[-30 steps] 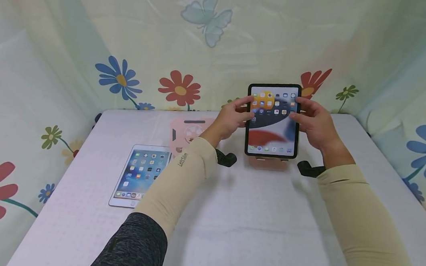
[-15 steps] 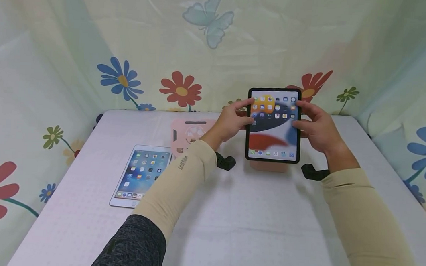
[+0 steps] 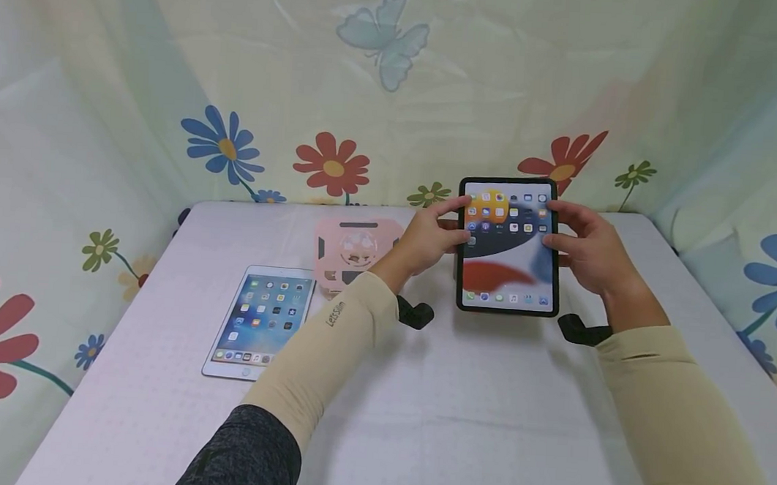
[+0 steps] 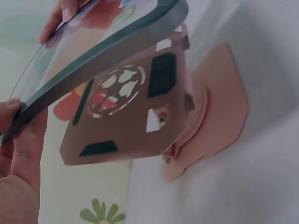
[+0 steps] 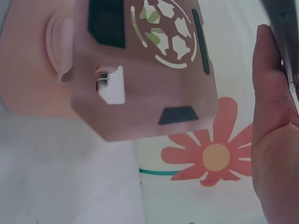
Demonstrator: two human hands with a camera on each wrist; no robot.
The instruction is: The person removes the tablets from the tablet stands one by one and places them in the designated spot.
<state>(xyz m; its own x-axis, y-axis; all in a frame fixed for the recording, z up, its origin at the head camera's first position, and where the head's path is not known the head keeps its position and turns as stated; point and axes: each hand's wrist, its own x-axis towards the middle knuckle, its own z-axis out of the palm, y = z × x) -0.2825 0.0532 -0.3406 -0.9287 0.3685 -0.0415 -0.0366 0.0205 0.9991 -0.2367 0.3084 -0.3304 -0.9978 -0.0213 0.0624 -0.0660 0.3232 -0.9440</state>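
Black-rimmed tablet point(image 3: 507, 267): portrait, rounded corners, screen lit. Rows of app icons up top, dock along the bottom, wallpaper with yellow-orange disc, dark curve, red swoosh. Held up over the tabletop point(image 3: 433, 406), right of centre, in front of a pink folding stand point(image 4: 135, 133). Left-hand grip point(image 3: 428, 237) is grasping its left edge, right-hand grip point(image 3: 592, 249) its right edge; on both, thumb and index tips at the front rim, other fingers mostly hidden behind.

Icons too small to identify. Tablet back out of sight in head view. Tablet runs out of frame in left wrist view; right wrist view has only a blurred strip of its edge at upper right. Folding stand almost all hidden behind the tablet in head view; wrist views give its plate with football-pattern cutout and dark pads, hinged to a base. Gap between plate and tablet along much of the edge; contact at the overlapping corner, can't tell.

Left side: white tablet point(image 3: 262, 320) flat on tabletop, screen on, lower right covered by the left beige sleeve point(image 3: 320, 341). Pink stand with matching cutout point(image 3: 331, 258) just behind it, lower right corner hidden by the left arm. Floral curtain point(image 3: 266, 60) at the back, cut off at top.
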